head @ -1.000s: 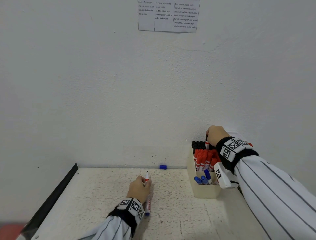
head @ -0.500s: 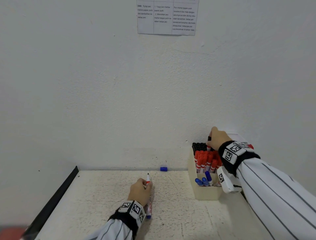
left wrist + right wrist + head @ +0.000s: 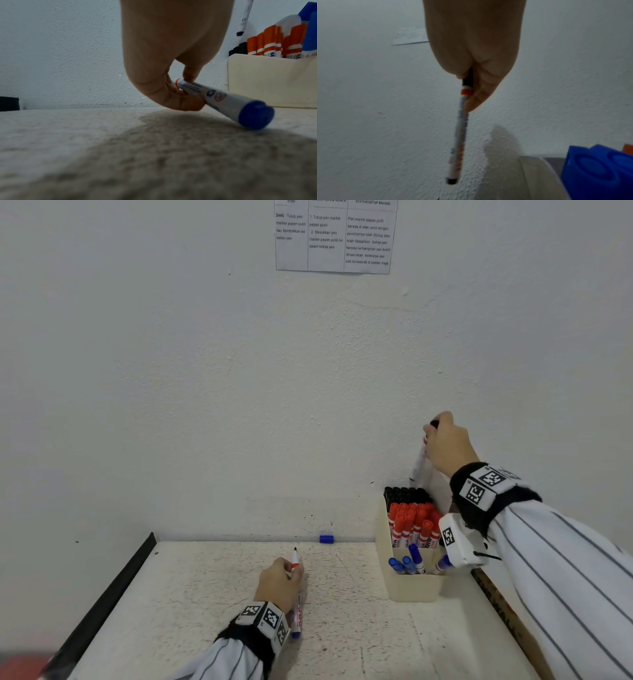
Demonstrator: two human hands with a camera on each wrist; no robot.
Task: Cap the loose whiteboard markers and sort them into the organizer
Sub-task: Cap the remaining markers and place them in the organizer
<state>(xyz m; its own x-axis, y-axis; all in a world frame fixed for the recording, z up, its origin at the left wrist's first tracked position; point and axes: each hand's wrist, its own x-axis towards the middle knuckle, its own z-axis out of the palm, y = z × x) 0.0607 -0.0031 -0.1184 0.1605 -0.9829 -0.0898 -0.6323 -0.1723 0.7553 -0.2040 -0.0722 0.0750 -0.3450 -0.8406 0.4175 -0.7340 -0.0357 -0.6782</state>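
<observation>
Head view, lower centre: the left hand point(image 3: 279, 582) rested on the speckled worktop point(image 3: 191, 594), its fingers point(image 3: 186, 103) curled round an uncapped marker point(image 3: 296, 604) with an orange collar and a blue end plug. The marker's tip pointed toward the wall point(image 3: 205, 371), and its plugged end touched the worktop near the wrist. A loose blue cap point(image 3: 326, 539) lay against the foot of the wall, well apart from that hand and left of the organizer point(image 3: 409, 589).

Right of the frame: the right hand point(image 3: 447, 445) was raised above the organizer's far end, its fingers point(image 3: 477, 100) closed on the black cap end of a black-capped marker point(image 3: 420, 462), which hung nearly upright with its lower end just above the black markers point(image 3: 404, 494). In the right wrist view this marker was blurred.

The cream organizer stood against the wall at the worktop's right side. It held black markers in the far compartment, red markers point(image 3: 412, 523) in the middle, and blue markers point(image 3: 407, 563) in the near one, all cap up. The right wrist's camera unit point(image 3: 459, 539) overlapped the organizer's right rim. A black strip point(image 3: 102, 601) edged the worktop at lower left. A printed sheet point(image 3: 334, 237) hung on the wall at top centre.
</observation>
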